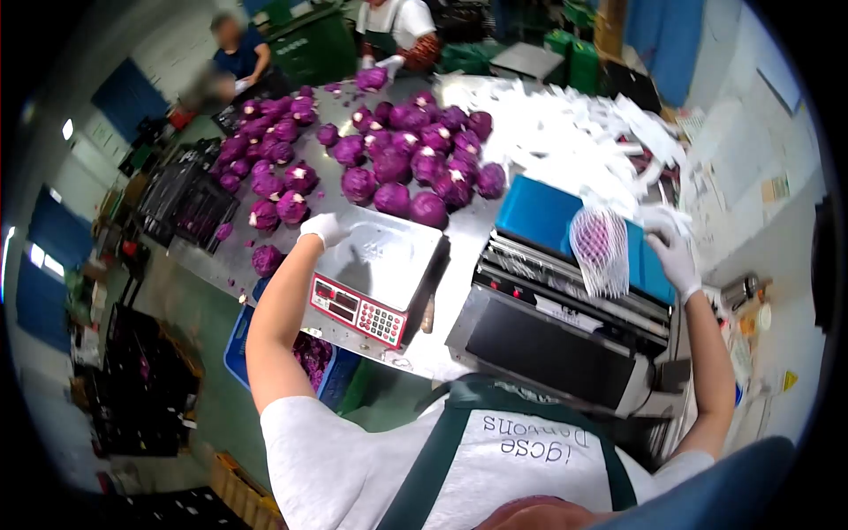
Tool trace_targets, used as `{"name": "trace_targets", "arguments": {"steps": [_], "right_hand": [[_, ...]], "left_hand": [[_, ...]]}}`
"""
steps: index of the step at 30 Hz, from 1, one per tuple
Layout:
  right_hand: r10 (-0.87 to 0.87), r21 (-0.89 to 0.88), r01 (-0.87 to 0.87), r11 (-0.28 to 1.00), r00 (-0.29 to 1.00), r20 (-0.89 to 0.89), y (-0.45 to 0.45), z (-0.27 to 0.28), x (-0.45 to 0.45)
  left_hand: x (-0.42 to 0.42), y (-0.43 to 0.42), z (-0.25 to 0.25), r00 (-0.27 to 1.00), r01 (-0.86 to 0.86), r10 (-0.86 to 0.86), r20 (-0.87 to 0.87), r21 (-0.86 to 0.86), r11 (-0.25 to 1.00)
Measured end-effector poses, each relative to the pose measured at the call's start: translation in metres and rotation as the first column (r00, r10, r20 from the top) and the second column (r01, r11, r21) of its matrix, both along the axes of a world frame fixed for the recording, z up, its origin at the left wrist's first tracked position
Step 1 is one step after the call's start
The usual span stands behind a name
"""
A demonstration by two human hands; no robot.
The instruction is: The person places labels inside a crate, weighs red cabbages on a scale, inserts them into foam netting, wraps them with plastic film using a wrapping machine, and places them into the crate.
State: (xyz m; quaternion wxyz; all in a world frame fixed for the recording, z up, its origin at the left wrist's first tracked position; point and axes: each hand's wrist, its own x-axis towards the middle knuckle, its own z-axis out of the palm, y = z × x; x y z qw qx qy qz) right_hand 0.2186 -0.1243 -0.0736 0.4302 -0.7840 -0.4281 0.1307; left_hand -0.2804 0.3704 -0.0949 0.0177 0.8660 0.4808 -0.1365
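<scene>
My left hand (325, 230), in a white glove, is at the left edge of the digital scale (380, 265); its fingers are too indistinct to read. The scale has a bare metal pan and a red-framed keypad. In a white glove too, my right hand (675, 260) is open, its fingers bent, over the right end of the blue-topped machine (537, 216). Just left of that hand, a purple cabbage in a white foam net (599, 247) rests on the machine. Loose purple cabbages (391, 165) lie on the metal table beyond the scale.
White foam nets (552, 132) are heaped behind the machine. A blue crate (334, 371) with purple leaves stands below the table's near edge. Black crates (187, 199) are at the left. Across the table, a co-worker (402, 35) handles a cabbage; another person (240, 55) is farther left.
</scene>
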Motion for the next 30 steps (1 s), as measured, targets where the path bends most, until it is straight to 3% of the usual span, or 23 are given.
{"name": "trace_targets", "arguments": {"steps": [1, 2, 3, 4, 5, 7, 11, 12, 14, 16, 21, 24, 26, 28, 29, 30], "right_hand": [[0.017, -0.022, -0.014, 1.0, 0.994, 0.112, -0.009, 0.005, -0.002], [-0.039, -0.052, 0.045, 0.998, 0.994, 0.098, -0.016, 0.004, -0.005], [-0.065, -0.069, 0.071, 0.995, 0.994, 0.088, -0.023, 0.009, -0.015], [0.069, -0.063, -0.055, 0.996, 0.965, 0.251, -0.031, 0.009, -0.016], [0.131, -0.106, -0.1, 0.989, 0.931, 0.34, -0.039, 0.011, -0.021], [0.211, -0.198, -0.141, 0.97, 0.896, 0.392, -0.052, 0.011, -0.034], [0.415, -0.333, -0.274, 0.902, 0.761, 0.499, -0.072, -0.001, -0.04], [0.446, -0.336, -0.303, 0.892, 0.713, 0.541, -0.075, -0.011, -0.036], [0.503, -0.395, -0.32, 0.861, 0.648, 0.572, -0.075, -0.017, -0.035], [0.552, -0.401, -0.379, 0.834, 0.589, 0.591, -0.071, -0.027, -0.031], [0.621, -0.454, -0.429, 0.781, 0.456, 0.637, -0.052, -0.073, -0.011], [0.608, -0.452, -0.412, 0.791, 0.457, 0.649, -0.048, -0.073, -0.007], [0.587, -0.382, -0.446, 0.809, 0.6, 0.543, -0.05, -0.075, -0.007], [0.548, -0.36, -0.419, 0.834, 0.707, 0.448, -0.052, -0.077, -0.009], [0.539, -0.359, -0.412, 0.837, 0.734, 0.414, -0.055, -0.076, -0.013], [0.529, -0.36, -0.405, 0.84, 0.757, 0.382, -0.057, -0.073, -0.014]], "left_hand": [[0.016, -0.011, 0.007, 0.991, 0.127, -0.128, 0.038, 0.03, 0.991], [0.04, -0.025, 0.005, 0.96, 0.265, -0.268, 0.079, 0.042, 0.963], [0.067, -0.056, 0.019, 0.937, 0.309, -0.297, 0.187, -0.039, 0.95], [0.094, -0.088, 0.035, 0.908, 0.351, -0.306, 0.287, -0.118, 0.929], [0.117, -0.113, 0.043, 0.842, 0.479, -0.432, 0.324, -0.08, 0.874], [0.15, -0.149, 0.03, 0.671, 0.685, -0.632, 0.388, 0.004, 0.729], [0.202, -0.194, 0.008, 0.174, 0.945, -0.914, 0.366, 0.198, 0.259], [0.216, -0.201, 0.006, 0.11, 0.971, -0.907, 0.405, 0.152, 0.186], [0.241, -0.212, 0.004, 0.09, 0.989, -0.967, 0.24, 0.096, 0.116], [0.263, -0.212, -0.015, -0.133, 0.963, -0.987, 0.095, 0.246, -0.106], [0.295, -0.223, -0.024, -0.133, 0.99, -0.981, 0.138, 0.064, -0.125], [0.294, -0.213, -0.047, -0.084, 0.99, -0.986, 0.145, 0.122, -0.067], [0.286, -0.212, -0.052, -0.013, 0.989, -0.952, 0.306, 0.141, 0.032], [0.275, -0.213, -0.056, 0.049, 0.972, -0.952, 0.302, 0.205, 0.115], [0.272, -0.219, -0.05, 0.202, 0.961, -0.907, 0.37, 0.105, 0.256], [0.269, -0.217, -0.054, 0.25, 0.952, -0.827, 0.503, 0.027, 0.304]]}}
